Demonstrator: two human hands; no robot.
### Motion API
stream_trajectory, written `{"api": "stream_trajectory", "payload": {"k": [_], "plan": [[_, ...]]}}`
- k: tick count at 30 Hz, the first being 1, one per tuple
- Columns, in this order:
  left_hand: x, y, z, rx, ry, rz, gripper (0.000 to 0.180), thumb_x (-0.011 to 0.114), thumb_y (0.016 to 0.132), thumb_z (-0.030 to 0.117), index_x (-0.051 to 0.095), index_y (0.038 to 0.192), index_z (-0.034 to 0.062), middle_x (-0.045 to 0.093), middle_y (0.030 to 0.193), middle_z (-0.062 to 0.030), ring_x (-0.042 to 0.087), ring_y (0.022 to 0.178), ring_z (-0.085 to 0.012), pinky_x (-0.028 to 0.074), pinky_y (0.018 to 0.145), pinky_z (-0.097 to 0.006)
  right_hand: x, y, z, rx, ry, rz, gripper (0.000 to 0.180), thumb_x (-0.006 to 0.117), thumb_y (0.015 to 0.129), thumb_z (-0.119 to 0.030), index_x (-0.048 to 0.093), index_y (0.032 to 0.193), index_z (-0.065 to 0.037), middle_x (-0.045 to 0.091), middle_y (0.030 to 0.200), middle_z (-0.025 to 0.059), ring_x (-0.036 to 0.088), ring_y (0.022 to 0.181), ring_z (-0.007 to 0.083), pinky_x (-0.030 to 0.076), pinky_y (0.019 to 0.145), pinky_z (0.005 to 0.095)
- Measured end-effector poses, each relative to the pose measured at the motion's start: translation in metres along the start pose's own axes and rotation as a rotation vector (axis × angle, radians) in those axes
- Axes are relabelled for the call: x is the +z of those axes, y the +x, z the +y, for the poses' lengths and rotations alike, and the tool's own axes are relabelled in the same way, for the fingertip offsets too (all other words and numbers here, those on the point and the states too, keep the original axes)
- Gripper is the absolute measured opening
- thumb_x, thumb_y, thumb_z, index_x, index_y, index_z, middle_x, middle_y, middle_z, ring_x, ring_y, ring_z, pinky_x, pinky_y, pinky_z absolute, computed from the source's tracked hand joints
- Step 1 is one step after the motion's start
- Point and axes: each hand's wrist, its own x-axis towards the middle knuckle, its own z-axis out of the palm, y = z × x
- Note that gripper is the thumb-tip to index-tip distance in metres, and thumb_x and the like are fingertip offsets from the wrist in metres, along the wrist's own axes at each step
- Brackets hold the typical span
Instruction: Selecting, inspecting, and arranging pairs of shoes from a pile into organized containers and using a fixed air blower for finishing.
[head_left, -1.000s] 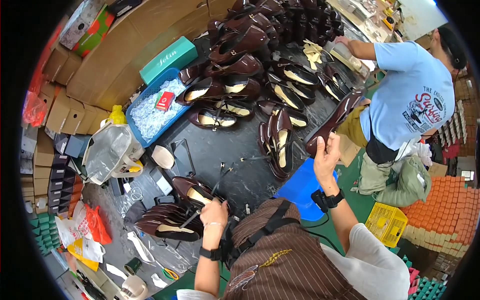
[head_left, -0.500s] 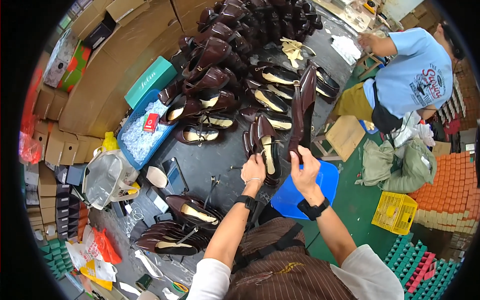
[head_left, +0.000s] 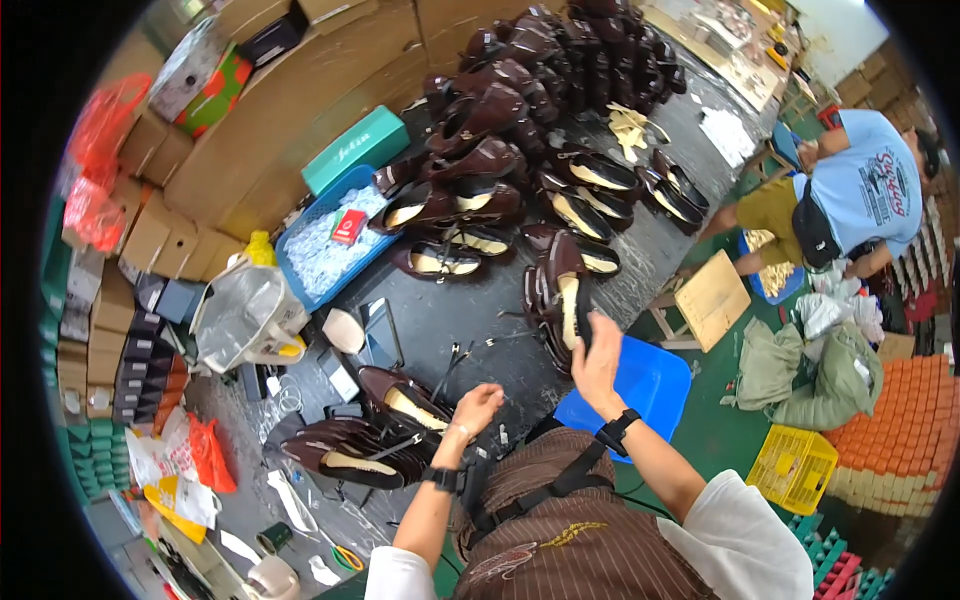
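Note:
My right hand (head_left: 598, 362) has its fingers stretched out along the right side of a dark burgundy shoe (head_left: 570, 297) with a cream insole. That shoe stands beside other matching shoes, toes away from me. Lower down and to the left, my left hand (head_left: 477, 408) is above the table with its fingers curled in, and nothing shows between them. Near it lies another burgundy shoe (head_left: 405, 405) with a thin strap. Several more shoes (head_left: 345, 455) are lined up closely in front of that one.
Burgundy shoes (head_left: 490, 115) are piled at the back of the dark table (head_left: 470, 345). A blue basket (head_left: 290, 262) of wrapped packets stands at the left, beside a teal box (head_left: 355, 150). To my right are a blue bin (head_left: 655, 385), a wooden stool (head_left: 710, 300) and a seated person (head_left: 870, 180).
The upright shoe between my hands has gone from there; my right hand is now beside the shoe group. My left hand has left that group and moved down-left. The view has shifted.

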Motion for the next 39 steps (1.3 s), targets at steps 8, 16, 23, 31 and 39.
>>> {"api": "stream_trajectory", "payload": {"k": [8, 16, 23, 31, 39], "plan": [[-0.039, -0.077, -0.079, 0.061, -0.133, 0.128, 0.035, 0.053, 0.098, 0.031, 0.058, 0.121, 0.0057, 0.068, 0.1, -0.0059, 0.063, 0.089, -0.0124, 0.05, 0.074, -0.026, 0.026, -0.002, 0.074, 1.036, 0.622, -0.616, 0.054, 0.05, 0.086, -0.009, 0.041, 0.139, -0.014, 0.053, 0.129, 0.0184, 0.053, 0.114, 0.0448, 0.047, 0.079, 0.0683], [-0.002, -0.086, -0.095, -0.001, -0.284, 0.338, 0.029, 0.059, 0.093, 0.023, 0.063, 0.112, 0.0008, 0.069, 0.091, -0.0062, 0.063, 0.079, -0.0117, 0.049, 0.068, -0.025, 0.02, 0.026, 0.133, 0.804, 0.604, -0.505, 0.051, 0.052, 0.077, 0.005, 0.052, 0.128, 0.0, 0.063, 0.112, 0.0121, 0.059, 0.105, 0.0222, 0.044, 0.091, 0.0293], [0.01, -0.048, -0.008, 0.017, -0.467, 0.166, 0.035, 0.051, 0.098, 0.03, 0.056, 0.123, 0.0056, 0.067, 0.107, -0.0099, 0.065, 0.096, -0.019, 0.052, 0.079, -0.031, 0.005, 0.056, 0.167, 0.603, 0.518, -0.667, 0.053, 0.056, 0.08, -0.004, 0.046, 0.132, 0.0, 0.063, 0.112, 0.0165, 0.06, 0.104, 0.0239, 0.046, 0.089, 0.033], [-0.031, 0.037, 0.137, 0.201, -0.555, 0.285, 0.043, 0.045, 0.099, 0.039, 0.053, 0.125, 0.0056, 0.066, 0.109, -0.0124, 0.065, 0.095, -0.0212, 0.053, 0.08, -0.035, -0.011, 0.114, 0.166, 0.393, 0.219, -0.852, 0.069, 0.069, 0.078, -0.016, 0.037, 0.138, 0.0, 0.057, 0.125, 0.0238, 0.054, 0.119, 0.0336, 0.042, 0.1, 0.0385], [-0.09, 0.123, 0.235, 0.103, -0.838, 0.346, 0.093, 0.052, 0.087, 0.062, 0.019, 0.145, -0.0026, 0.056, 0.12, -0.0257, 0.062, 0.102, -0.0345, 0.056, 0.076, -0.047, -0.022, 0.235, -0.022, -0.4, 0.261, -0.321, 0.026, 0.055, 0.082, 0.002, 0.062, 0.107, -0.001, 0.062, 0.108, 0.0174, 0.058, 0.106, 0.0346, 0.047, 0.092, 0.04]]}}
